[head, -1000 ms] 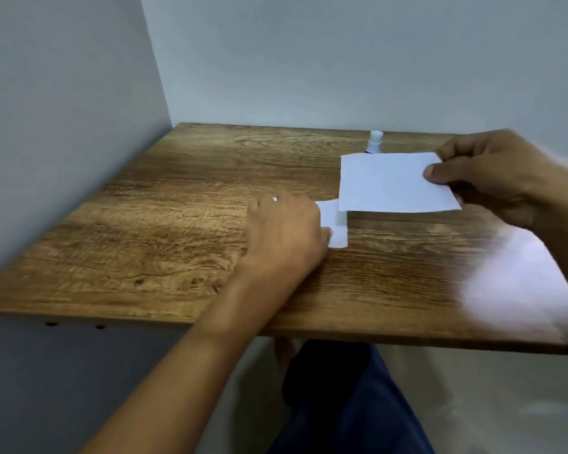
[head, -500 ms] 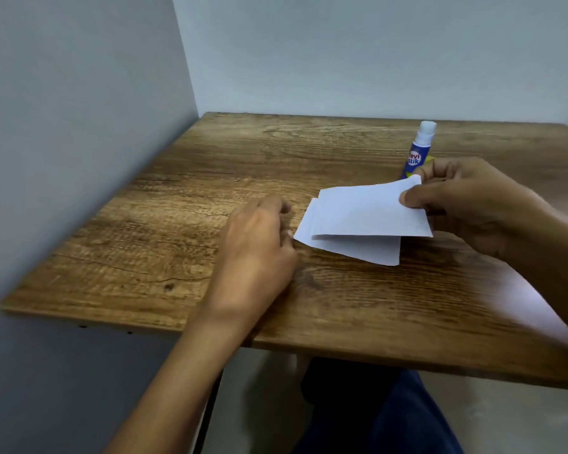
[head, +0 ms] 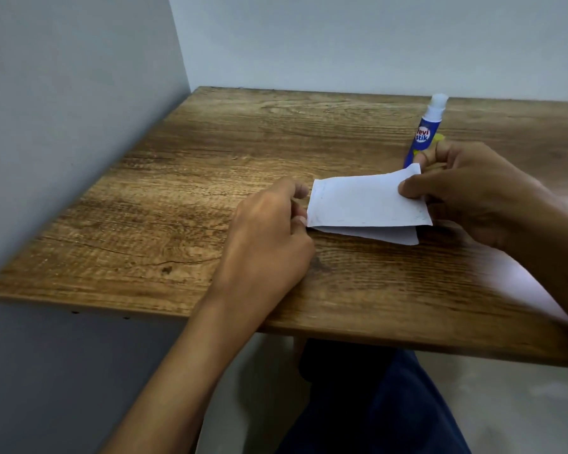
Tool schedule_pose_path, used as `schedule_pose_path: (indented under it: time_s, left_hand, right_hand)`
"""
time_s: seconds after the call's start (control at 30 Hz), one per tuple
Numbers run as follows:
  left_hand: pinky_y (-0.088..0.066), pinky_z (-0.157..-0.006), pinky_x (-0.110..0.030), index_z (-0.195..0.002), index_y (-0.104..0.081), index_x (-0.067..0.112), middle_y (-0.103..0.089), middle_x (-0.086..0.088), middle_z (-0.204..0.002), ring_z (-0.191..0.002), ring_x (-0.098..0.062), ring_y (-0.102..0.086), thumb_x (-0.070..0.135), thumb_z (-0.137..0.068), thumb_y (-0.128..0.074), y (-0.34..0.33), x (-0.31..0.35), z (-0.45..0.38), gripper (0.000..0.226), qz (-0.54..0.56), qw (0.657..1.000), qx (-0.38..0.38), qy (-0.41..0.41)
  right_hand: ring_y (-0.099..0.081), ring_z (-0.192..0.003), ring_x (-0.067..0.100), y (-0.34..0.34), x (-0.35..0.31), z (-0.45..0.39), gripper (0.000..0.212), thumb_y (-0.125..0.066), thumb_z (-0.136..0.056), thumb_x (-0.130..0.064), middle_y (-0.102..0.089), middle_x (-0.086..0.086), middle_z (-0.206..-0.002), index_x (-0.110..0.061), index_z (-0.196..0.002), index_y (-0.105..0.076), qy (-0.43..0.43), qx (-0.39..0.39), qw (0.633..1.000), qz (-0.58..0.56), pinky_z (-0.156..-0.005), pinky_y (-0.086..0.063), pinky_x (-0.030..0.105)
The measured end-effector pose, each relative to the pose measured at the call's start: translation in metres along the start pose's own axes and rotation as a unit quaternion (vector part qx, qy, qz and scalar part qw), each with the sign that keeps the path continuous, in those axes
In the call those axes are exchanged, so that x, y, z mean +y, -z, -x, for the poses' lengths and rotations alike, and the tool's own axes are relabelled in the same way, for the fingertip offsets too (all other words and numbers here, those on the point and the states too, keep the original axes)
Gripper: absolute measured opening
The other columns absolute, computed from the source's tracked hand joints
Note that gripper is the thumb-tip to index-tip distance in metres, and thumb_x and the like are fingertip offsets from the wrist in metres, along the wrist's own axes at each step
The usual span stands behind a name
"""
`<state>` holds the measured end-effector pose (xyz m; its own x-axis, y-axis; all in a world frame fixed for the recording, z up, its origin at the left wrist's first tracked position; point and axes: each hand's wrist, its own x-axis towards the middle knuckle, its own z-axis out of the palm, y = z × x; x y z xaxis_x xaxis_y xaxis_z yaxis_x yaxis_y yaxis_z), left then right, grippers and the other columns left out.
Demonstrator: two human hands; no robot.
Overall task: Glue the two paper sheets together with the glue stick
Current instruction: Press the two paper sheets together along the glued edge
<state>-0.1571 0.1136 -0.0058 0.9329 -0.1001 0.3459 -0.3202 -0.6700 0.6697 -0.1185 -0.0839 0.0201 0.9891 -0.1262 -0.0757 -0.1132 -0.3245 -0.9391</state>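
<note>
We have brought the upper sheet (head: 368, 203) down over the lower sheet (head: 387, 235) since a moment ago — they now overlap on the wooden table (head: 210, 178), left edges nearly matched. Our left hand (head: 269, 234) pinches those left edges, and our right hand (head: 466, 191) grips the upper sheet's far corner. The capped glue stick (head: 426, 132) stands untouched just behind — so this looks like alignment, with pressing left.
</note>
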Motion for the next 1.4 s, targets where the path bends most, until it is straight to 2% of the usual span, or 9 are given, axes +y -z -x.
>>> schedule_pose_path:
  time_s: [0.1, 0.23, 0.47, 0.6, 0.7, 0.87, 1.03, 1.23, 1.4]
  left_hand:
    - [-0.036, -0.071, -0.011, -0.108, -0.058, 0.019, -0.061, 0.008, -0.085, -0.073, -0.001, -0.05, 0.003, -0.084, -0.049, 0.0, 0.0, 0.0, 0.03, -0.001, 1.0, -0.004, 0.0]
    - [-0.035, -0.07, -0.003, -0.11, -0.058, 0.018, -0.06, 0.009, -0.087, -0.074, -0.002, -0.049, 0.005, -0.085, -0.049, 0.0, 0.0, 0.0, 0.03, -0.008, 1.0, -0.006, -0.001]
    - [-0.034, -0.07, -0.002, -0.11, -0.059, 0.018, -0.059, 0.009, -0.087, -0.08, -0.004, -0.05, 0.005, -0.085, -0.049, 0.0, -0.001, 0.001, 0.03, -0.018, 1.0, -0.006, -0.008]
    - [-0.037, -0.068, -0.012, -0.11, -0.059, 0.017, -0.062, 0.007, -0.091, -0.084, -0.008, -0.052, 0.005, -0.084, -0.05, -0.001, -0.001, 0.001, 0.03, -0.023, 1.0, -0.007, -0.006]
    - [-0.036, -0.077, -0.021, -0.111, -0.059, 0.019, -0.059, 0.004, -0.098, -0.094, -0.013, -0.051, 0.009, -0.084, -0.051, -0.002, -0.003, 0.0, 0.03, -0.043, 0.999, -0.021, -0.006]
    - [-0.02, -0.071, -0.015, -0.115, -0.056, 0.022, -0.048, 0.004, -0.099, -0.1, -0.013, -0.04, 0.013, -0.084, -0.053, -0.001, -0.009, -0.002, 0.033, -0.089, 0.995, -0.048, -0.015]
    - [-0.025, -0.08, -0.021, -0.115, -0.057, 0.024, -0.049, 0.001, -0.103, -0.106, -0.017, -0.041, 0.014, -0.084, -0.054, 0.005, -0.012, -0.008, 0.033, -0.079, 0.994, -0.08, -0.012]
    - [-0.031, -0.088, -0.025, -0.115, -0.059, 0.028, -0.052, -0.001, -0.108, -0.109, -0.019, -0.044, 0.014, -0.085, -0.054, 0.01, -0.014, -0.013, 0.033, -0.043, 0.994, -0.098, -0.002]
    - [-0.032, -0.089, -0.026, -0.117, -0.058, 0.03, -0.051, -0.003, -0.107, -0.11, -0.022, -0.044, 0.018, -0.088, -0.051, 0.009, -0.014, -0.019, 0.032, -0.051, 0.992, -0.115, -0.008]
  right_hand:
    - [-0.056, -0.037, 0.005, -0.001, 0.0, 0.002, 0.024, -0.06, -0.078, 0.008, -0.053, 0.008, -0.067, -0.013, -0.071, -0.049, -0.009, 0.0, 1.0, -0.005, -0.034, -0.044, 0.016]
    - [-0.055, -0.038, 0.006, -0.004, 0.0, 0.002, 0.025, -0.059, -0.078, 0.008, -0.053, 0.009, -0.065, -0.012, -0.069, -0.048, -0.009, 0.005, 1.0, 0.006, -0.034, -0.044, 0.016]
    - [-0.054, -0.037, 0.005, -0.004, 0.001, -0.003, 0.024, -0.062, -0.077, 0.006, -0.053, 0.009, -0.068, -0.013, -0.07, -0.05, -0.016, 0.009, 0.999, 0.029, -0.032, -0.039, 0.014]
    - [-0.051, -0.032, 0.001, -0.004, 0.001, -0.004, 0.023, -0.061, -0.077, 0.006, -0.052, 0.009, -0.07, -0.013, -0.069, -0.05, -0.01, 0.0, 0.999, 0.045, -0.031, -0.037, 0.013]
    - [-0.053, -0.035, 0.003, -0.003, 0.001, -0.005, 0.023, -0.062, -0.077, 0.006, -0.054, 0.009, -0.072, -0.013, -0.069, -0.051, -0.01, -0.002, 0.998, 0.059, -0.032, -0.039, 0.014]
    - [-0.052, -0.049, 0.018, -0.002, 0.003, -0.007, 0.022, -0.064, -0.076, 0.005, -0.055, 0.009, -0.072, -0.013, -0.07, -0.052, -0.008, -0.003, 0.997, 0.076, -0.033, -0.041, 0.015]
    - [-0.051, -0.031, 0.008, -0.001, 0.003, -0.007, 0.021, -0.063, -0.076, 0.005, -0.055, 0.011, -0.072, -0.012, -0.07, -0.052, -0.01, -0.011, 0.997, 0.076, -0.031, -0.039, 0.015]
    - [-0.052, -0.047, 0.019, -0.002, 0.003, -0.007, 0.02, -0.064, -0.077, 0.002, -0.057, 0.011, -0.074, -0.014, -0.071, -0.052, -0.014, -0.005, 0.996, 0.087, -0.032, -0.041, 0.017]
    - [-0.052, -0.042, 0.016, -0.002, 0.003, -0.007, 0.021, -0.064, -0.077, 0.003, -0.056, 0.01, -0.072, -0.013, -0.071, -0.052, -0.009, -0.004, 0.996, 0.088, -0.031, -0.04, 0.017]
